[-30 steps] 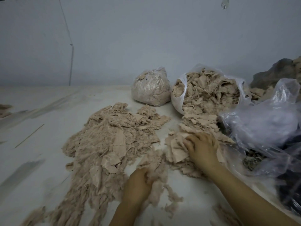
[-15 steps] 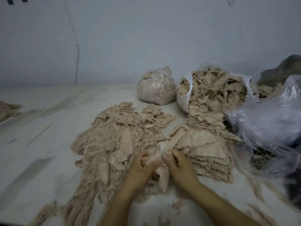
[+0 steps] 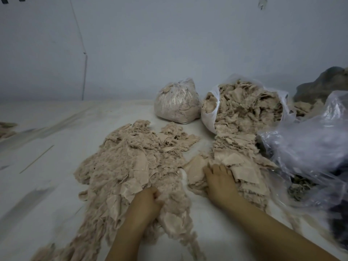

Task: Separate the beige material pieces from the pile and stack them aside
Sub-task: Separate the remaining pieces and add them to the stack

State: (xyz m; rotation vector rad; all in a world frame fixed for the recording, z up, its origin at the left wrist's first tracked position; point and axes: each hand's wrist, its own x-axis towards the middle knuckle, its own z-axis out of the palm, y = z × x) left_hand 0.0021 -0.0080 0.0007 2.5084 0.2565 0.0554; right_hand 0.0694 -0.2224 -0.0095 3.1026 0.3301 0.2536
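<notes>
The beige material pieces (image 3: 224, 161) lie in a flattened stack spilling from the open plastic bag (image 3: 209, 117), just right of the sprawling fluffy pile (image 3: 131, 166). The right hand (image 3: 219, 178) rests flat on that stack, fingers spread. The left hand (image 3: 146, 201), beside the pile's near edge, is curled around a tuft of fluff. The pieces look light, limp and clingy, so pinching a smooth flat edge probably separates them best.

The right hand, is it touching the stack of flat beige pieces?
Touching. The head view shows the right hand lying palm-down on the stack of flat beige pieces, fingers spread over the top sheets.
</notes>
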